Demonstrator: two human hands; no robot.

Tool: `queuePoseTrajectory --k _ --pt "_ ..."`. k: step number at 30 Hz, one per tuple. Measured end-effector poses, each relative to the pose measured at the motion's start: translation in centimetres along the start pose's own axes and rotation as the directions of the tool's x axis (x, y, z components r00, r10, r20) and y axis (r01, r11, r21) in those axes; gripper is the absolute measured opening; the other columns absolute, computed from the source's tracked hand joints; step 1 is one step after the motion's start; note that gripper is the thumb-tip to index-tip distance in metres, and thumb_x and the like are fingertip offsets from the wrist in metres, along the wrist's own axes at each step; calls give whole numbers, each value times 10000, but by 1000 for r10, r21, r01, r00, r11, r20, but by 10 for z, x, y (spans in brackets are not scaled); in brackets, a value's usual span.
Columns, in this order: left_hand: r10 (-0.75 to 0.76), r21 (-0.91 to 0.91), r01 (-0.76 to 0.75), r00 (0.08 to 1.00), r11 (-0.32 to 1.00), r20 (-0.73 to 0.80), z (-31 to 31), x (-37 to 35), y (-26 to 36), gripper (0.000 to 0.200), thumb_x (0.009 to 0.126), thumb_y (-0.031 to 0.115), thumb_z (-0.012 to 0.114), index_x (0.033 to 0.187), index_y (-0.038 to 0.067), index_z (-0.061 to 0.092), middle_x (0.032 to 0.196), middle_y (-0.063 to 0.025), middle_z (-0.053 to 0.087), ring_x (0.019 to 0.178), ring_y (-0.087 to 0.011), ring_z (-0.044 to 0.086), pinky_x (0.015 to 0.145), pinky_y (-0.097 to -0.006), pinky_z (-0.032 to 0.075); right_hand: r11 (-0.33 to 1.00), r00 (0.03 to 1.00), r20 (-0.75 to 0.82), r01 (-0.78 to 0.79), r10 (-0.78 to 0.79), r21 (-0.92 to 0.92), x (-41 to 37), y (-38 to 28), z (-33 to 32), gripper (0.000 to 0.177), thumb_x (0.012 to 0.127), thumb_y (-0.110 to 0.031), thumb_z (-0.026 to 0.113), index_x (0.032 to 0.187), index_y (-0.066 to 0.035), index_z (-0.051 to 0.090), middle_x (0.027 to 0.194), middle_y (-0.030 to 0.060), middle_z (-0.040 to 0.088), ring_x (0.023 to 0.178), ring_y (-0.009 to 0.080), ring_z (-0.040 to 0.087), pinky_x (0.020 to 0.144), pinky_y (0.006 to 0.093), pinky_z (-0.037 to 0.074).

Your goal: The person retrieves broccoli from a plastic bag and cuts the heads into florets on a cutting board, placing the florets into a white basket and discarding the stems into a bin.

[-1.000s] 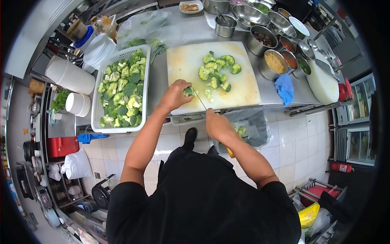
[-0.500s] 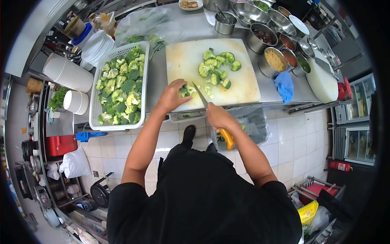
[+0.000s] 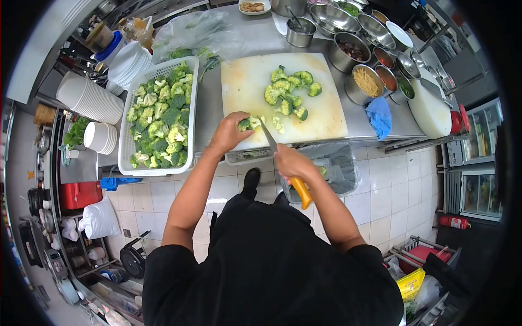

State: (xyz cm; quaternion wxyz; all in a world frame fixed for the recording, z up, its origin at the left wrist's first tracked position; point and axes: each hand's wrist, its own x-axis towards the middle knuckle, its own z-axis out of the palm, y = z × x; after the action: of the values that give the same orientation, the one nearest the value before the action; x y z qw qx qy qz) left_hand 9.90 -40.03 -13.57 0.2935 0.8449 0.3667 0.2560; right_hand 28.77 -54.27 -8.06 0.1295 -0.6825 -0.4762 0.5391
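My left hand (image 3: 230, 132) is closed on a broccoli floret (image 3: 247, 124) at the near left of the white cutting board (image 3: 244, 81). In my right hand (image 3: 292, 162) is a knife (image 3: 268, 134) with a yellow handle, its blade pointing up and left toward that floret. Small pale trimmings (image 3: 278, 125) lie just right of the blade. Farther back on the board sits a loose group of broccoli florets (image 3: 291, 87). Left of the board, a white basket (image 3: 194, 103) holds many cut florets.
A lined bin (image 3: 345, 171) stands below the counter's front edge. Metal pots, one with yellow shreds (image 3: 367, 81), and a blue cloth (image 3: 379, 117) are at the right. Stacked white bowls (image 3: 89, 98) and a plastic bag (image 3: 193, 35) are at the left and back.
The knife has shifted slightly downward, with my right hand a little lower and its handle more upright. My left hand keeps the floret at nearly the same spot.
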Motion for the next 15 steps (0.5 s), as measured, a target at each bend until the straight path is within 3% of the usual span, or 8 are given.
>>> queuePoseTrajectory --k 4,5,6,8,10,12,14,15 --pt "-96 -60 95 995 994 -23 -5 12 4 482 763 256 846 1124 -19 684 1053 -150 717 938 -268 695 837 -365 535 1000 1000 -19 10 -10 27 9 12 12 240 1008 -155 379 1082 57 464 672 196 601 475 251 589 428 404 503" --pt "-352 -145 376 921 915 169 -13 24 5 497 767 284 849 1120 -28 688 1024 -148 713 899 -232 693 781 -354 561 1000 1000 4 20 -20 20 8 17 10 241 1007 -157 378 1077 59 461 668 190 599 471 253 587 429 402 502" --pt "-547 -168 632 752 756 367 -23 37 8 515 771 311 851 1116 -37 692 994 -146 710 859 -197 690 725 -344 587 999 1000 -2 28 -28 26 3 19 6 241 1007 -157 378 1077 59 461 668 190 599 471 253 587 429 402 502" --pt "-564 -150 664 715 732 412 -31 50 15 514 779 347 845 1071 -51 700 938 -121 703 802 -173 681 690 -336 570 996 998 4 64 -64 -66 -10 24 -2 272 1007 -172 377 1077 73 472 710 235 632 479 281 614 427 413 502" --pt "-582 -130 698 673 705 457 -32 56 16 524 786 382 839 1026 -65 708 882 -96 696 746 -148 672 655 -328 552 994 997 -45 64 -68 -91 -14 26 -4 282 1020 -196 360 1042 67 459 679 221 617 468 280 608 450 417 504" --pt "-511 -155 627 733 764 448 -30 59 15 574 772 406 845 996 -101 697 875 -118 690 722 -150 662 620 -302 555 992 993 -99 59 -71 -112 -11 30 -3 301 1034 -221 343 1007 61 446 647 207 603 456 279 602 473 421 506" --pt "-491 -164 605 752 779 439 -27 60 13 566 767 404 848 979 -99 701 867 -113 688 708 -159 660 607 -303 560 960 974 -181 83 -134 -268 -1 40 1 301 1017 -196 341 1029 74 474 740 292 638 596 385 661 598 501 527" --pt "-473 -178 585 770 791 428 -26 60 13 558 762 402 850 962 -97 704 858 -108 687 693 -168 658 594 -303 565 961 974 -181 83 -134 -265 -2 39 2 301 1017 -196 341 1029 74 474 740 292 638 596 385 661 598 501 527"
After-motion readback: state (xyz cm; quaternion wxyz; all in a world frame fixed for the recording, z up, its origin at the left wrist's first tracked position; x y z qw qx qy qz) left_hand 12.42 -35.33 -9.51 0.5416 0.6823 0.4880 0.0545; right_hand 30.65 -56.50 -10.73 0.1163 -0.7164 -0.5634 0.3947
